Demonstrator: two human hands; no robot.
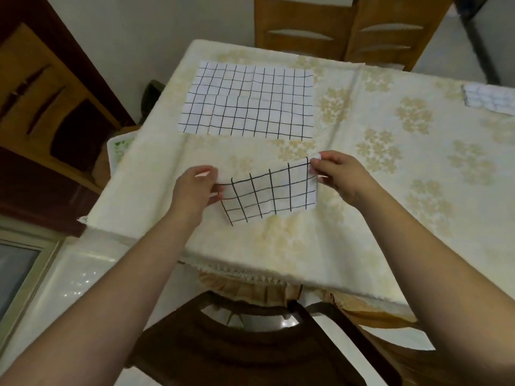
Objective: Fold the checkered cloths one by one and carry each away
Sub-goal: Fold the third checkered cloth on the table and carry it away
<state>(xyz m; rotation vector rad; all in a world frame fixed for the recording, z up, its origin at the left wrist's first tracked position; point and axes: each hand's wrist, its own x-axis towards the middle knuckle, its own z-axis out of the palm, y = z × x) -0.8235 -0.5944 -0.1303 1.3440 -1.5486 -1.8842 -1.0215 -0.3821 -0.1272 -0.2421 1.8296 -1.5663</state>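
I have a folded checkered cloth (271,190) held up between both hands, just above the worktop (362,190) near its near edge. My left hand (195,190) pinches the cloth's left end, thumb on top and fingers (216,196) curled beneath it. My right hand (338,174) pinches the upper right corner, with the fingertips closed on the fabric. The cloth sags a little in the middle, and its lower left corner hangs down toward the floral tablecloth (404,151) that covers the worktop.

Farther back, toward the far left corner of the worktop, a larger checkered cloth (248,100) lies spread flat. At the right edge a third, folded checkered cloth (489,100) lies partly cut off by the frame, well apart from the other two.

A dark wooden chair (245,344) stands at the near edge, below my arms, and light wooden chairs (348,32) stand beyond the far edge.
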